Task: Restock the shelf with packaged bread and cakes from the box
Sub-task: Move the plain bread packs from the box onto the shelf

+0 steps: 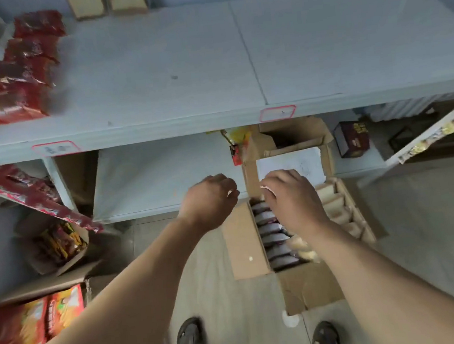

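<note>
I saw the open cardboard box (pixel 310 286) standing on the grey floor (pixel 228 297) just before the lower shelf (pixel 164 175), with a row of dark-wrapped cakes (pixel 273 238) along its left wall and pale bread packs (pixel 339 210) along its right. My right hand (pixel 293 198) hung over the box's far end, fingers curled; whether it pinched a pack I couldn't tell. My left hand (pixel 209 199) was curled, gripping nothing. Red packets (pixel 22 73) lined the upper shelf's (pixel 208 61) left edge.
</note>
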